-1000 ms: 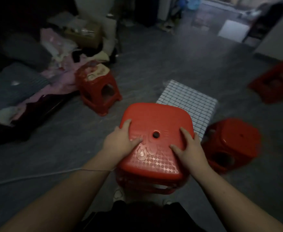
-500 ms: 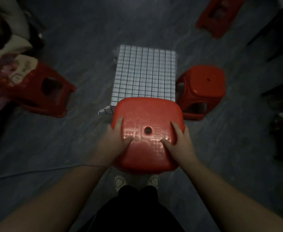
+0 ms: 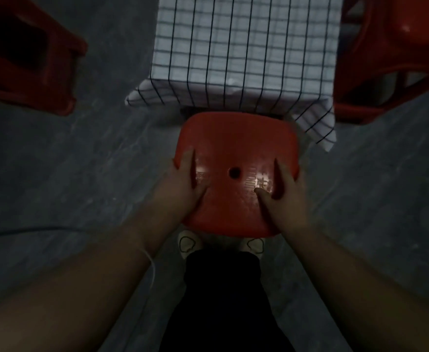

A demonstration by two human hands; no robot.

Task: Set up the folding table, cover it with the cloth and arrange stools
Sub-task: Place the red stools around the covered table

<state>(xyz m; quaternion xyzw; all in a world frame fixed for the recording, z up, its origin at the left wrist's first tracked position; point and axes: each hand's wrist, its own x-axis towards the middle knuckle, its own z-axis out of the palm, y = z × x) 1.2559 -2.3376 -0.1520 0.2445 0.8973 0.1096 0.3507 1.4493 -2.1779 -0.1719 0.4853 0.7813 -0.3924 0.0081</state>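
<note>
The checked cloth (image 3: 243,49) covers the folding table and serves as the landmark: white fabric with thin dark grid lines, lying flat on top, its two near corners drooping in soft points over the table's near edge. Just beside that edge, on the person's side, is the held red stool (image 3: 236,174), a glossy moulded-plastic seat, square with rounded corners, a small round hole at its centre and embossed patterning around it. Its far rim sits close under the cloth's hem; in the dim light I cannot tell whether they touch.

The left hand (image 3: 183,186) clasps the seat's left side, fingers wrapped over the edge and thumb lying on top. The right hand (image 3: 288,194) does the same on the right side, thumb pressed on the patterned surface.

Left of the cloth, apart from it, a second red stool (image 3: 30,62) lies tipped over. Right of the cloth, close against its side, stands a third red stool (image 3: 391,59). Mottled grey floor (image 3: 81,161) lies bare to either side of the held stool. Pale shoes (image 3: 189,243) peek out beneath it.
</note>
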